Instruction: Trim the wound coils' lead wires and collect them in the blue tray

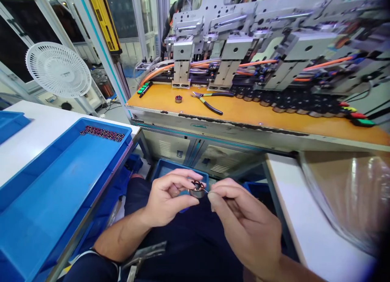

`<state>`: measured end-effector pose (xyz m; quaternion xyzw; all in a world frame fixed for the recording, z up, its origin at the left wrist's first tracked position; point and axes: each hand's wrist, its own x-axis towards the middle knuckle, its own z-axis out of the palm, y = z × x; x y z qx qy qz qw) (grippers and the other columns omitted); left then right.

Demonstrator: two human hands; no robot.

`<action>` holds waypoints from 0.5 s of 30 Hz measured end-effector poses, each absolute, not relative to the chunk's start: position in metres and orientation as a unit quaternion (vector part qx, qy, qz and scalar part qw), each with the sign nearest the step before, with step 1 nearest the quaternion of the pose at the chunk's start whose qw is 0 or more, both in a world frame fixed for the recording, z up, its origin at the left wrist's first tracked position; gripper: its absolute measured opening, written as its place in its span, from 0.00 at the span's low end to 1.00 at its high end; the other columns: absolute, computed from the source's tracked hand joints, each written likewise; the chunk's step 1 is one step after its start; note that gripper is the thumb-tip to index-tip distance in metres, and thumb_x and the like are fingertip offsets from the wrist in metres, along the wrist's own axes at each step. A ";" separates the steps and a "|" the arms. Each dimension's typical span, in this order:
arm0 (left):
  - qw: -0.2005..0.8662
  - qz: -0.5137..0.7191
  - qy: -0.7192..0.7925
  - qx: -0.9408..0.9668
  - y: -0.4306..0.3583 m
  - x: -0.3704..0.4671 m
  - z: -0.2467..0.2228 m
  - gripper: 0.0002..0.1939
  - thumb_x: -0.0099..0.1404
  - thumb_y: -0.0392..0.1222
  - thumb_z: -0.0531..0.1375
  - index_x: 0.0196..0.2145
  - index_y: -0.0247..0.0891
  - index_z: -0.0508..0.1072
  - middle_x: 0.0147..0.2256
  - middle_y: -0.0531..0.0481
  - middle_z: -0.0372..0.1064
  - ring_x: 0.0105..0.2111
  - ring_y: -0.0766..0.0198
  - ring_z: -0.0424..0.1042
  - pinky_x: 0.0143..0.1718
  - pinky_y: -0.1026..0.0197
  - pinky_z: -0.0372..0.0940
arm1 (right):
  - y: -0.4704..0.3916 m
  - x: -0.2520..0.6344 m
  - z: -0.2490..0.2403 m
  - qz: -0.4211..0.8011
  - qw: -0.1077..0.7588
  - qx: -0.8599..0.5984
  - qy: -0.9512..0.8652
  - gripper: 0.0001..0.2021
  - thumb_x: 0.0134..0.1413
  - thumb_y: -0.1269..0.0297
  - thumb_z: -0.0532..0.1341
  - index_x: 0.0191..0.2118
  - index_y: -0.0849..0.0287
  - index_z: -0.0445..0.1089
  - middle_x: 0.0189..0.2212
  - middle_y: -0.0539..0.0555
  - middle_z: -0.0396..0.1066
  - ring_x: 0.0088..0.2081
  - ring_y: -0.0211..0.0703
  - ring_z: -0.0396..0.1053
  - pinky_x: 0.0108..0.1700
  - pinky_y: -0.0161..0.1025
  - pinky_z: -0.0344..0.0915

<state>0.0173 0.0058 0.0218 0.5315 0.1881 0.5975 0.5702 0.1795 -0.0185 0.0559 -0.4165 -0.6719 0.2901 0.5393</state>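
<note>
Head view: the left hand (172,196) curls partway shut, thumb and fingers gripping a wound stator (197,191) above the lap (189,245), out from the bench's front edge; the right hand (246,221) closes to a pinch on a thin wire (206,191) at its side. On the orange bench (243,111), another stator (178,99) sits toward the left front corner, cutters (210,106) near it. Reddish wound parts (105,133) line the far end of a blue tray (61,180).

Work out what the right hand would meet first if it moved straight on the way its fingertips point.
The right hand would probably meet the small, round, grey metal part with copper-coloured windings, held by the left hand, though one view leaves depth unclear.
</note>
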 end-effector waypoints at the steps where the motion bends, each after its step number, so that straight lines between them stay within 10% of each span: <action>1: 0.581 0.593 0.185 0.525 0.007 0.017 0.021 0.15 0.55 0.27 0.68 0.40 0.40 0.77 0.47 0.46 0.74 0.43 0.60 0.78 0.47 0.57 0.73 | -0.019 0.179 0.057 0.334 0.529 -0.426 -0.654 0.06 0.60 0.71 0.60 0.31 0.57 0.68 0.27 0.47 0.66 0.28 0.31 0.65 0.31 0.29 0.63; 15: 0.622 0.583 0.198 0.483 0.013 0.017 0.014 0.11 0.56 0.34 0.69 0.37 0.47 0.79 0.45 0.51 0.79 0.50 0.55 0.75 0.52 0.52 0.69 | -0.006 0.173 0.041 0.701 0.426 -0.310 -0.481 0.13 0.58 0.56 0.63 0.37 0.62 0.71 0.25 0.47 0.65 0.24 0.30 0.63 0.28 0.30 0.66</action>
